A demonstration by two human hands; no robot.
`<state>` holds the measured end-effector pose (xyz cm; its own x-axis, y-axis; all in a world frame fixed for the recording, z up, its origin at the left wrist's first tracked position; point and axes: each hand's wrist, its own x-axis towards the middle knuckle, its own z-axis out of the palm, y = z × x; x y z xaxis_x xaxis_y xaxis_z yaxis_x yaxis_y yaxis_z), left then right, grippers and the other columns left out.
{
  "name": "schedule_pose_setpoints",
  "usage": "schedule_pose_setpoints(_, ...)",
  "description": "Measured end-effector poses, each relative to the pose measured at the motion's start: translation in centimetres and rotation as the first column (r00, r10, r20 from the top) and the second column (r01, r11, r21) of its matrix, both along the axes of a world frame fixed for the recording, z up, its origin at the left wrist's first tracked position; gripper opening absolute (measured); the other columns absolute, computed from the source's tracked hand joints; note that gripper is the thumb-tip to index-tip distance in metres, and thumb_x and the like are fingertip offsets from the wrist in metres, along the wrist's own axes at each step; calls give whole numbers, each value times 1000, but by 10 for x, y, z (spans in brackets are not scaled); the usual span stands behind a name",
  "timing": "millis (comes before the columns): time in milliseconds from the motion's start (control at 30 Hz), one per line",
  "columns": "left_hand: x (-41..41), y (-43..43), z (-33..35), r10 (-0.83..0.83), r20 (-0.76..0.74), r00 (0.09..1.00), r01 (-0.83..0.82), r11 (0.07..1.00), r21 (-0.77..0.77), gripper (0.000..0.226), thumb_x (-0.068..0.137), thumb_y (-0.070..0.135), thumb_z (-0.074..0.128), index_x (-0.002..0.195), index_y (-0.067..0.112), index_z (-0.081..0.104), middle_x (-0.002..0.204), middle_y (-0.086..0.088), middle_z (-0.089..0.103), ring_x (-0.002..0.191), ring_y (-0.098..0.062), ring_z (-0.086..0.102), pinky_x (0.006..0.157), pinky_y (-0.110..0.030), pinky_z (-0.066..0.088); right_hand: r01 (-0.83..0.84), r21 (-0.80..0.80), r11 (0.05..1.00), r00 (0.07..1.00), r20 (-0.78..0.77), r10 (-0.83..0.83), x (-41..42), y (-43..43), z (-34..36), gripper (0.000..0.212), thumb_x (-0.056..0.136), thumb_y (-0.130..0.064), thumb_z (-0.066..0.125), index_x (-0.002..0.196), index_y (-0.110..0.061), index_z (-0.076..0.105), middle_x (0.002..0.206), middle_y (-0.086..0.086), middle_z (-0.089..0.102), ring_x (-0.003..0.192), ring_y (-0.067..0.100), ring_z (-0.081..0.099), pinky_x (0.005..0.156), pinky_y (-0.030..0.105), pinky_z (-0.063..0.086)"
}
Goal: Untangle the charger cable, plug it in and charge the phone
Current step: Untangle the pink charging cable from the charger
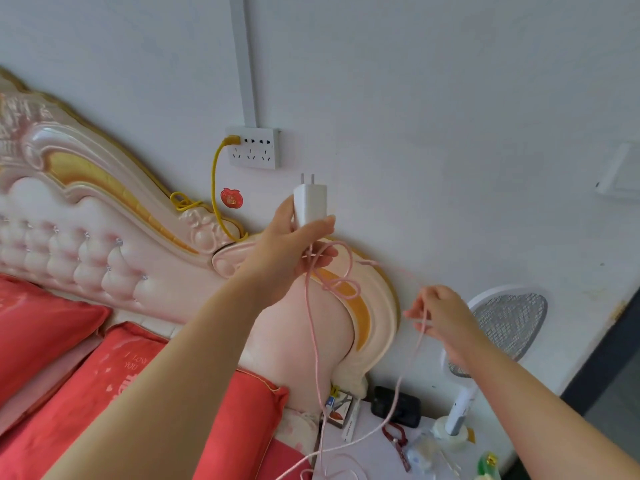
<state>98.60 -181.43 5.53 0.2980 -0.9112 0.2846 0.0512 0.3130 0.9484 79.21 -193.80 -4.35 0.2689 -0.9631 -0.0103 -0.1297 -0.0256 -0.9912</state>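
Left forearm fills the foreground; left grip is clamped round the white charger plug, prongs up, just below the wall socket strip, not plugged in yet. Pink cable hangs from it w/ a loose knot just below that grip & drops to the bedside worktop. Right grip pinches the cable further along, well apart from the left

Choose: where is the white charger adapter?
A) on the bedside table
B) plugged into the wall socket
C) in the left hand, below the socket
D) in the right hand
C: the left hand grips the adapter, prongs up, just below the wall socket, not inserted.
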Motion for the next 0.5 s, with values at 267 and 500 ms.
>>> schedule_pose_setpoints(267,-1,-6,-6,-10,75,997,8,999,38,29,85,18,63,109,28,48,104,-13,55,77,-24,68,69,-30,57,-48,96,994,994,-98,57,-15,-4,-26,20,95,-12,43,78,-9,53,71,8,57,65,19,56,62,28,46)
schedule_pose_setpoints(500,-15,-15,-14,-59,67,996,53,995,90,27,84,19,65,101,33,50,105,-12,55,79,-25,69,74,-37,58,-183,-146,972,900,-422,106,0,14,-8,19,92,-28,47,88,-13,57,87,3,62,82,17,55,67,30,41)
